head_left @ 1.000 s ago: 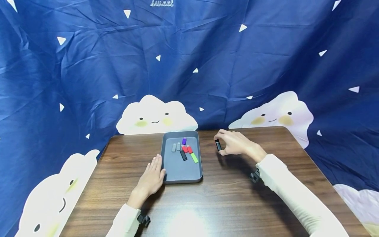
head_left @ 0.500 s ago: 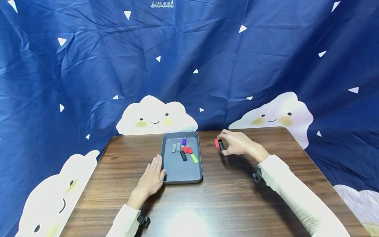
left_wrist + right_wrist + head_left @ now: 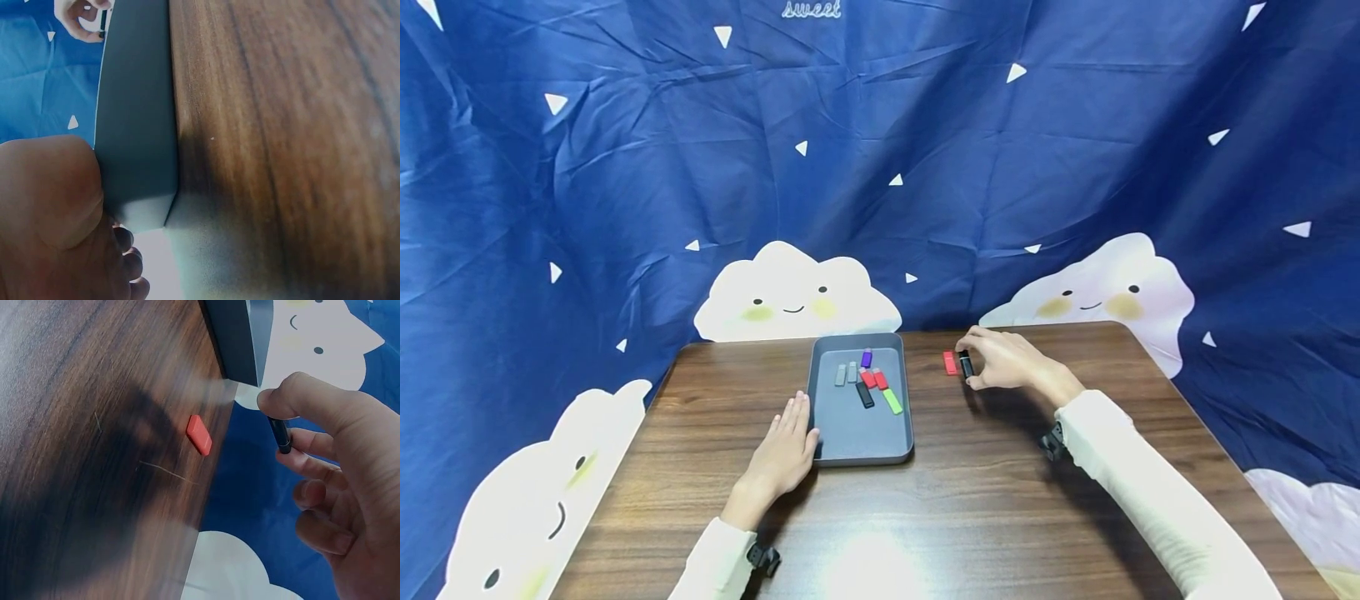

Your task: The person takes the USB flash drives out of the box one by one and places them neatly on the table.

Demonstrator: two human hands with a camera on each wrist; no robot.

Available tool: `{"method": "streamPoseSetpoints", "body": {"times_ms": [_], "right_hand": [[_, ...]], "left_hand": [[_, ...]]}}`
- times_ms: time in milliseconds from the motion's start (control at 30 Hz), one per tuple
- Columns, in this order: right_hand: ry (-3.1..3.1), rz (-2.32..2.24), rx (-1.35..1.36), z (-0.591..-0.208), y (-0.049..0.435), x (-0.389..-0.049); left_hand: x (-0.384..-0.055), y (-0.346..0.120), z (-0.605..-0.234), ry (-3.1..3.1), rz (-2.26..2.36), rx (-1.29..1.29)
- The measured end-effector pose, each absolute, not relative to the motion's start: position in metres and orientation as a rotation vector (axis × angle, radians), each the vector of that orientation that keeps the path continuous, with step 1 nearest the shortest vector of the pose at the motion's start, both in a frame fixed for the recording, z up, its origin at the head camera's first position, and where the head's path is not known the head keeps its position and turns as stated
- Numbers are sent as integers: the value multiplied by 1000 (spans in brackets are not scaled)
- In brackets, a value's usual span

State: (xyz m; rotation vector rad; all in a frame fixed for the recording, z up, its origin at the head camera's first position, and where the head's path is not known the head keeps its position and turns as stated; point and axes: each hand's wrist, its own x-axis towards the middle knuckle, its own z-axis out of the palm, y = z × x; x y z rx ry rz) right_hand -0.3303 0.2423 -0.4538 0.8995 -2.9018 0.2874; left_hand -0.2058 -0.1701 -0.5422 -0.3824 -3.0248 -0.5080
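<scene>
Between thumb and fingertips my right hand (image 3: 1006, 360) pinches a black USB flash drive (image 3: 966, 367) by its ends, right of the tray. In the right wrist view the flash drive (image 3: 279, 435) sits above the tabletop, held at the thumb tip and fingertips. A red USB flash drive (image 3: 950, 363) lies on the table just left of that hand. My left hand (image 3: 781, 450) rests with straight fingers along the left wall of the grey tray (image 3: 859, 437). Inside the tray lie several flash drives: grey, purple (image 3: 867, 358), red, black (image 3: 865, 394) and lime green (image 3: 892, 400).
The brown wooden table (image 3: 1000, 508) reaches back to a blue curtain (image 3: 880, 125) printed with white clouds. The tray's raised walls stand between my two hands. A bright glare lies on the front of the table.
My right hand has shifted a little to the right with the black flash drive, uncovering the red flash drive on the table. The left hand and tray have stayed put.
</scene>
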Motion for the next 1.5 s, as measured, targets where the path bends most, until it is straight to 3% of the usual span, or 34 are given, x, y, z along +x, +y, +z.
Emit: {"method": "streamPoseSetpoints", "body": {"times_ms": [1500], "right_hand": [[-3024, 406, 758, -486, 257, -372]], "left_hand": [[-207, -172, -547, -2970, -518, -405]]}}
